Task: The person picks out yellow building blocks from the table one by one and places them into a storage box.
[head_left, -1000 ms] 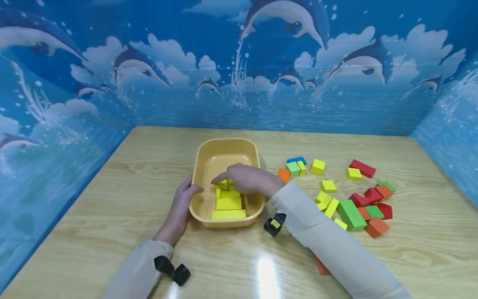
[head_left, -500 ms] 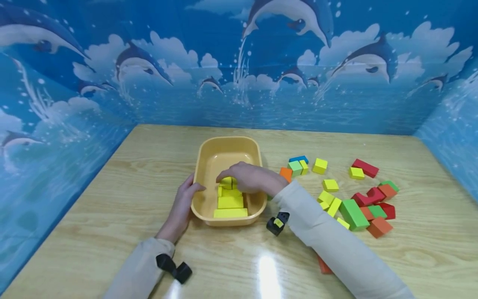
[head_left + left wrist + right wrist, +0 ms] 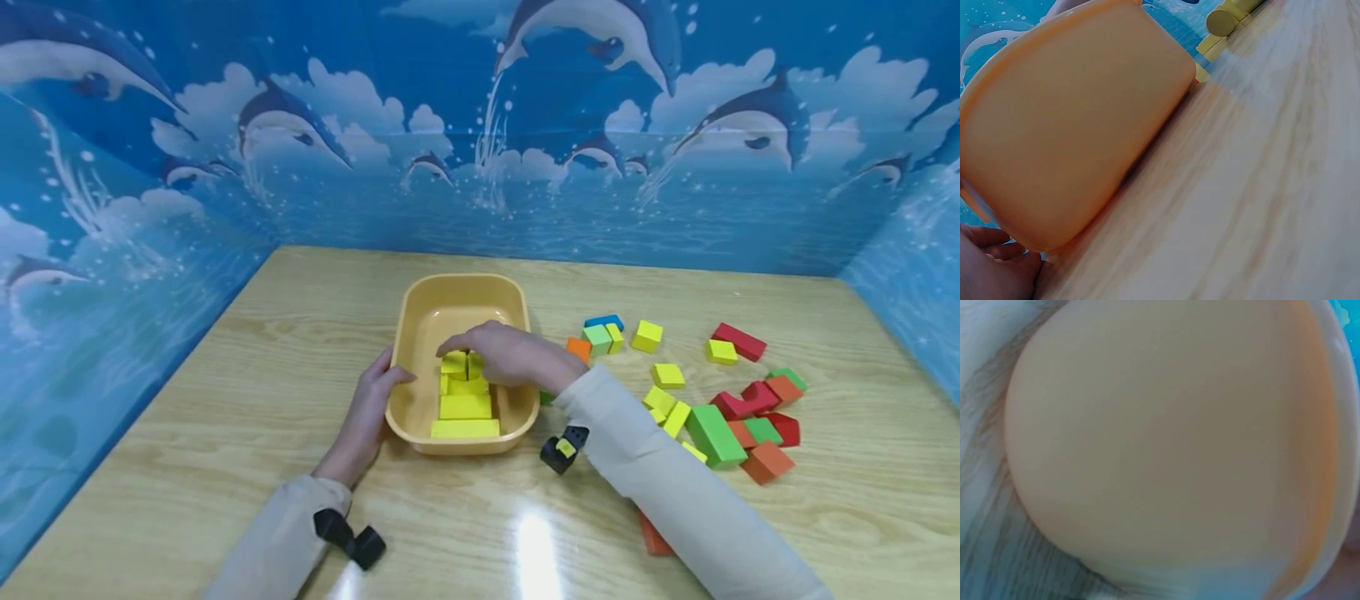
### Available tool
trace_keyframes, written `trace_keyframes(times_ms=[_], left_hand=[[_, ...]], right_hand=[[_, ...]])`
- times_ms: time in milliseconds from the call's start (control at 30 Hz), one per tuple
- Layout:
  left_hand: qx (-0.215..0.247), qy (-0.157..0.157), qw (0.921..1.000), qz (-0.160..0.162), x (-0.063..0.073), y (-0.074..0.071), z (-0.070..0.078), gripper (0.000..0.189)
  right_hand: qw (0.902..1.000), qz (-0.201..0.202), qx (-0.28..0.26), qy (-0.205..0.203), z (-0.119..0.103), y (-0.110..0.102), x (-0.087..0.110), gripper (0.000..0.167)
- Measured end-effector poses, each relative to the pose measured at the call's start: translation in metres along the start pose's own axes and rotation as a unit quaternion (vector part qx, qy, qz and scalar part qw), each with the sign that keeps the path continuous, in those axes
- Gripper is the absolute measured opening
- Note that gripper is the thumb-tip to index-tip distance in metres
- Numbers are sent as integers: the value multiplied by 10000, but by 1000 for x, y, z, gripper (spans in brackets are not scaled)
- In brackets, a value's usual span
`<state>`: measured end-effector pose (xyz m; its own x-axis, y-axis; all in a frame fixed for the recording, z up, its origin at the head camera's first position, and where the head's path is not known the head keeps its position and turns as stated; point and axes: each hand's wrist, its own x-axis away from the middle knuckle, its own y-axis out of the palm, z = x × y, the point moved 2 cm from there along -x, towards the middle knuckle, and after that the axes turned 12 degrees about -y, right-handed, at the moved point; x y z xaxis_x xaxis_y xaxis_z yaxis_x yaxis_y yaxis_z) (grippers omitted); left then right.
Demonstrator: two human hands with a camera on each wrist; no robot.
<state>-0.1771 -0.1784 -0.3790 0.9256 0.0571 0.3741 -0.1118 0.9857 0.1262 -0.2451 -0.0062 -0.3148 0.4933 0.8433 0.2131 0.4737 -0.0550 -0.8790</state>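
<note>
On the left, the left hand (image 3: 365,408) grips the left rim of the beige plastic tub (image 3: 431,329), its thumb hooked over the edge. The tub sits on the wooden table (image 3: 225,392). In its near half, a long yellow bar (image 3: 465,428) lies nearest, a yellow rectangular block (image 3: 465,407) just beyond, and smaller yellow blocks (image 3: 453,363) farther in. The right hand (image 3: 510,350) reaches over the tub's right rim, fingers bent down at the far yellow blocks; whether they pinch one I cannot tell. Right of the tub stand an orange block (image 3: 578,349), a light green block (image 3: 597,340), then a large green block (image 3: 716,437) and, farther right, a notched red block (image 3: 738,407).
</note>
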Motion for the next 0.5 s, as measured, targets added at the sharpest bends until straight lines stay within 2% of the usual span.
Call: trace_keyframes(times_ms=[233,500], left_hand=[[-103,-124,9999,23,0,0,-2,65],[-163,-67,9998,63,-1,-2,0,66]], right_hand=[[9997,-46,125,-229,1,3,2,68],[9986,92,246,-464,1,3,-1,71]])
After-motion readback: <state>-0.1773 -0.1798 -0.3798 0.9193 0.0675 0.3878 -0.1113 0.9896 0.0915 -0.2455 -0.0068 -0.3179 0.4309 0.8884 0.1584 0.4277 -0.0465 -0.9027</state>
